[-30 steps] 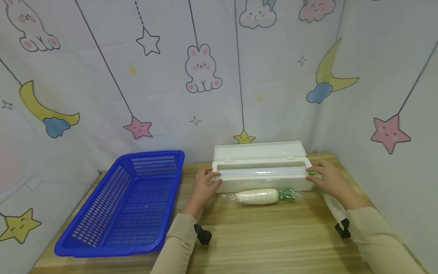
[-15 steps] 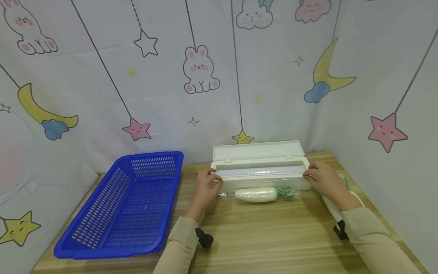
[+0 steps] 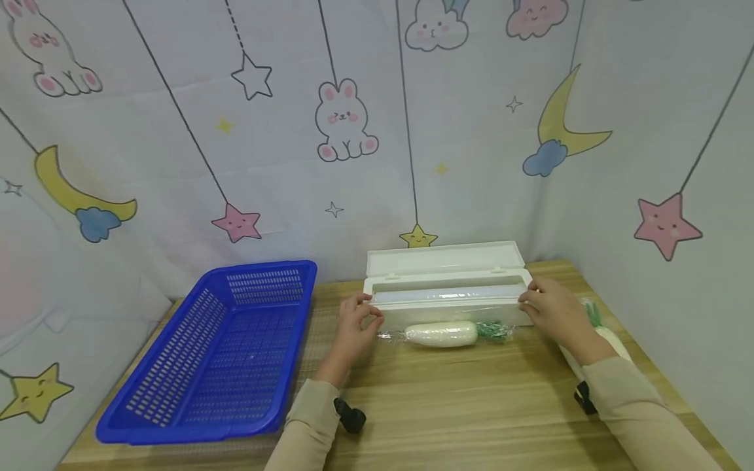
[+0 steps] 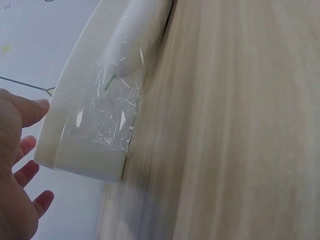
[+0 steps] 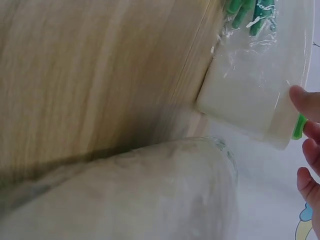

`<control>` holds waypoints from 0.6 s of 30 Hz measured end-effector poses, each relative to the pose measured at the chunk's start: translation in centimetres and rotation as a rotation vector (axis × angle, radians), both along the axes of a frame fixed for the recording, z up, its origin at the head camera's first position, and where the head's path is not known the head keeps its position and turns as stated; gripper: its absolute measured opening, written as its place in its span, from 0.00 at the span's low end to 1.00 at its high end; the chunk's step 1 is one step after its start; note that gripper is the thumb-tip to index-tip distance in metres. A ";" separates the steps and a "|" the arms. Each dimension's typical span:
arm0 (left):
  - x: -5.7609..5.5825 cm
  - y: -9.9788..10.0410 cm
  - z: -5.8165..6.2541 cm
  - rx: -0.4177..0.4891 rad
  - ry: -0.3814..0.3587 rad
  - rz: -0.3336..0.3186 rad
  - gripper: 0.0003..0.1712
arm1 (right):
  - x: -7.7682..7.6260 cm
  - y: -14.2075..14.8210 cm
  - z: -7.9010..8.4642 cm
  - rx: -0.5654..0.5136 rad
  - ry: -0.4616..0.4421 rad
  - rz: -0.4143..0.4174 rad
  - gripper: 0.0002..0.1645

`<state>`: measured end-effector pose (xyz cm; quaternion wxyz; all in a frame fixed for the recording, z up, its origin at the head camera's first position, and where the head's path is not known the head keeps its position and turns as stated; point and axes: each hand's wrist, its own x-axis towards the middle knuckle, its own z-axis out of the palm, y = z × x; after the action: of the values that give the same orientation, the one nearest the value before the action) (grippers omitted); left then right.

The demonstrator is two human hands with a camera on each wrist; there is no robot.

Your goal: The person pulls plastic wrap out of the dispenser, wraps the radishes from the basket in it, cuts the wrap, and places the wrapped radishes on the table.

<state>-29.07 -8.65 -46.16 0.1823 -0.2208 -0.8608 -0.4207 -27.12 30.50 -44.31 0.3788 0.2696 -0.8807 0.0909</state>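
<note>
A white cling film box (image 3: 412, 317) stands near the back of the table, its lid (image 3: 446, 260) raised and a roll of film (image 3: 450, 294) inside. My left hand (image 3: 353, 327) holds the left front corner, thumb at the edge and fingers behind. At the right corner, my right hand (image 3: 556, 314) grips the edge close to a green slider (image 5: 299, 126). Whether film lies under either hand's fingertips is hidden. Just in front of the box lies a white radish (image 3: 440, 334) with green leaves, wrapped in clear film. Film clings to the box's front in both wrist views.
On the left stands a blue slatted basket (image 3: 235, 366). A second white radish (image 3: 612, 341) lies at the right, partly behind the right forearm. A patterned curtain (image 3: 283, 163) hangs at the table's back edge.
The right hand has shifted slightly inward at the box's right corner, and the green slider no longer shows in the head view. Clear film now shows across the box's front. The left hand barely moved.
</note>
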 end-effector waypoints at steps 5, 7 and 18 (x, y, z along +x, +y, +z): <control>0.2 0.0 -0.3 0.006 0.016 -0.001 0.02 | -0.2 -0.1 -0.1 0.003 0.085 0.038 0.11; 0.3 -0.1 -0.4 0.002 0.032 0.005 0.02 | -0.1 -0.2 -0.1 0.007 0.093 0.055 0.11; 0.9 -0.5 -0.9 -0.031 0.102 -0.002 0.02 | 1.3 -0.5 -0.1 0.046 0.020 0.032 0.11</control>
<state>-28.12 -9.17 -47.09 0.2219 -0.2454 -0.8567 -0.3957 -25.79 29.99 -44.36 0.3800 0.2934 -0.8741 0.0740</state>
